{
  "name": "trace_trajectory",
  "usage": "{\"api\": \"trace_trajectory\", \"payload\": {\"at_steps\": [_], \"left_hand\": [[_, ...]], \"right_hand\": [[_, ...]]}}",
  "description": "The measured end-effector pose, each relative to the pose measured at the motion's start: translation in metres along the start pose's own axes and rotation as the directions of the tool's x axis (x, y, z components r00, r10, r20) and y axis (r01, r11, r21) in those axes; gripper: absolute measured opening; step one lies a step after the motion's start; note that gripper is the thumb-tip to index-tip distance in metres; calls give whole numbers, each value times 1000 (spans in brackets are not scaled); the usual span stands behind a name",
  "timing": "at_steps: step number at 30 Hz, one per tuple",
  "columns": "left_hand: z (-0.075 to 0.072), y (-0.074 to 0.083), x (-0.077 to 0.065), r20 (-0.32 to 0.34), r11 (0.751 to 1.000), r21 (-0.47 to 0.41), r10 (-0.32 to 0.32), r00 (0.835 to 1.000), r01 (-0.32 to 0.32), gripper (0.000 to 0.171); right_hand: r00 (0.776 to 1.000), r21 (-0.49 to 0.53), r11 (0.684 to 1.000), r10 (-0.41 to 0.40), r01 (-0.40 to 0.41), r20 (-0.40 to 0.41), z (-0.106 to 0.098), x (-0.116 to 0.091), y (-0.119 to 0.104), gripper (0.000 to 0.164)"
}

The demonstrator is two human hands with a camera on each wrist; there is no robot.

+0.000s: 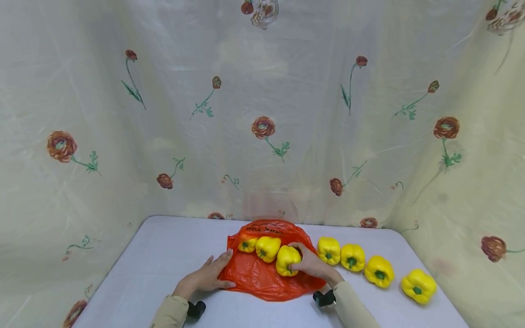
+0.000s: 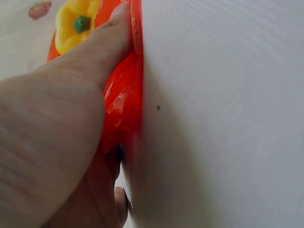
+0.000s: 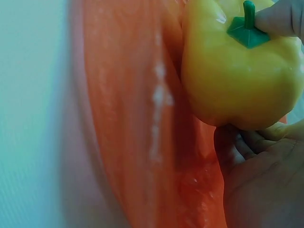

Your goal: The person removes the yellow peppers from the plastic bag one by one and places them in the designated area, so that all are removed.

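A red plastic bag (image 1: 256, 272) lies on the table with dark lettering near its far edge. My right hand (image 1: 315, 265) grips a yellow bell pepper (image 1: 285, 258) over the bag; in the right wrist view its thumb (image 3: 280, 19) sits beside the green stem (image 3: 249, 28), the other fingers at the pepper's far side. Two more yellow peppers, a partly covered one (image 1: 248, 245) and a fuller one (image 1: 267, 248), sit in the bag to the left. My left hand (image 1: 208, 275) rests at the bag's left edge, fingers extended, its straight thumb (image 2: 107, 45) against the red plastic.
Several yellow peppers line up to the bag's right, from one beside it (image 1: 328, 249) to one near the table's right edge (image 1: 419, 286). The white table (image 1: 164, 255) backs onto a flower-printed curtain (image 1: 303, 150) that also hangs at both sides.
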State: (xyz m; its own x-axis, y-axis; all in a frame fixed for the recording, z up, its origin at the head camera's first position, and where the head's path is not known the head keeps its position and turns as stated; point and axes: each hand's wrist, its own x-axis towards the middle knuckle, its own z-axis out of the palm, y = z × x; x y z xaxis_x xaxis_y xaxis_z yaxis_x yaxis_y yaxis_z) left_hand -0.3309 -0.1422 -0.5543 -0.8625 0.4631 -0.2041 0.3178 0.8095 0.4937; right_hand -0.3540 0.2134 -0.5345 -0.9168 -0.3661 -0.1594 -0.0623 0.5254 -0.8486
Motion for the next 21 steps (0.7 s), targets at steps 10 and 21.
{"api": "trace_trajectory", "payload": {"at_steps": [10, 21], "left_hand": [[0, 1, 1, 1, 1000, 14, -7, 1000, 7, 101], [0, 1, 1, -3, 1000, 5, -3, 1000, 3, 102]], "right_hand": [[1000, 0, 1000, -17, 17, -9, -6, -2, -5, 80], [999, -12, 999, -31, 30, -35, -7, -9, -15, 81]]}}
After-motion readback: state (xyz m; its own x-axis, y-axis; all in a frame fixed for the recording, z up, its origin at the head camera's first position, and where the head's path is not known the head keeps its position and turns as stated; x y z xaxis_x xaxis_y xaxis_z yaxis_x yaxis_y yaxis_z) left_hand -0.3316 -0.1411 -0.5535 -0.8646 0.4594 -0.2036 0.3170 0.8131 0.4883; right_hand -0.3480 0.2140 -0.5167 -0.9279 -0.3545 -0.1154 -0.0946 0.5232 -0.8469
